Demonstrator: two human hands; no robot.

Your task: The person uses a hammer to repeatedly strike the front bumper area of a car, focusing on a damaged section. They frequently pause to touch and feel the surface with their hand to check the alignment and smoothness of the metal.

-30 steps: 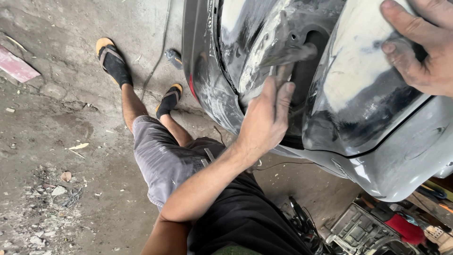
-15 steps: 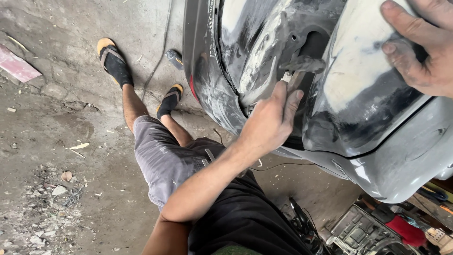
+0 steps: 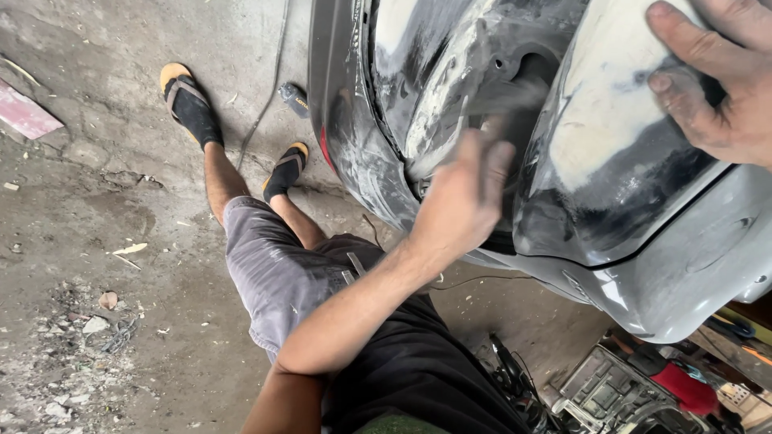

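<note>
Concrete floor (image 3: pixel 121 201), head view: rough, stained, cracked, with rubble and grit heaped at lower left, a pink slab at the left edge and a small dark can (image 3: pixel 294 99) lying beside the car.

You're seated on it, legs stretched out, grey shorts, black socks in yellow-soled sandals.

Car body panel (image 3: pixel 450 104) fills the top right: dark paint sanded through, patched with pale matte filler, curved and dusty, with a round recess near its middle. A lighter grey bumper skin (image 3: pixel 683 265) runs under it, smooth, with a sharp lower lip.

Your left hand (image 3: pixel 462 201) is on the panel just below the recess, motion-blurred, fingers curled over a flat piece, maybe a sanding block (image 3: pixel 492 133); too blurred to be sure the grip is closed on it.

Your right hand (image 3: pixel 716 80) lies flat on the filler patch at top right, fingers spread, dusty, grip released, holding nothing.

Open floor to your left; at lower right, cluttered tools and a crate (image 3: pixel 611 394) crowd the bumper edge.
</note>
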